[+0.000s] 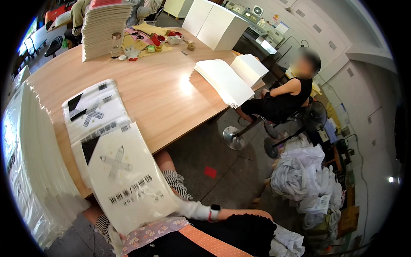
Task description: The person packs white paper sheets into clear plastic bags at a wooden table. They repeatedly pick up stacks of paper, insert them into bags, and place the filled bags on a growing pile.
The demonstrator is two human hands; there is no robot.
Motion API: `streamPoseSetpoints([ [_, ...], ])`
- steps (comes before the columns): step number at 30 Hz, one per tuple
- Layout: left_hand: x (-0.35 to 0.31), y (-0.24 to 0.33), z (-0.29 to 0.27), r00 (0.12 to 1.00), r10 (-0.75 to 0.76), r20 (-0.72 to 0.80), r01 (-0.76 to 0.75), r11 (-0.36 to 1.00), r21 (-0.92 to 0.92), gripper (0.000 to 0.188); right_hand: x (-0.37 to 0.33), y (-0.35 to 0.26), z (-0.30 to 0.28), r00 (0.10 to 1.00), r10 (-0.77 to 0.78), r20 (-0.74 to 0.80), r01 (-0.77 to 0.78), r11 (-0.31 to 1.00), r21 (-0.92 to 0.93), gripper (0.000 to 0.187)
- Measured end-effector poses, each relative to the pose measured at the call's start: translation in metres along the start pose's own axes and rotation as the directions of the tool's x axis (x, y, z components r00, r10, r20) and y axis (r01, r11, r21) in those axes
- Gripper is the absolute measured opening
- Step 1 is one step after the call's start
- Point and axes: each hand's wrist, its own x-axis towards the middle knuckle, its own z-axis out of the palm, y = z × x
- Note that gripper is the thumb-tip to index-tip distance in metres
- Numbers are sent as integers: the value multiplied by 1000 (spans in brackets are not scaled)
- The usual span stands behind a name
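Observation:
A pack of paper in a clear printed bag, with crossed pencils and a black corner on its front, is tilted against my lap. My right hand, in a white glove, grips its lower right edge; the fingertips are hidden behind it. My left hand, also gloved in white, is at the pack's lower left edge, mostly covered by it and the apron. Beyond the held pack, similar printed bags lie in a flat pile on the wooden table.
A tall stack of bagged packs stands at the left. Loose white sheets overhang the table's right edge. A paper stack, bottle and tape rolls are at the back. A seated person and crumpled white sacks are right.

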Motion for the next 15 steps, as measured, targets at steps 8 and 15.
streamPoseSetpoints([
  [8, -37, -4, -17, 992, 66, -111, -53, 992, 112, 24, 16, 75, 36, 975, -126, -186, 109, 989, -99, 48],
  [15, -14, 35, -22, 933, 276, -230, -348, 853, -389, 16, 24, 13, -41, 980, 187, -59, -153, 917, 368, 51],
])
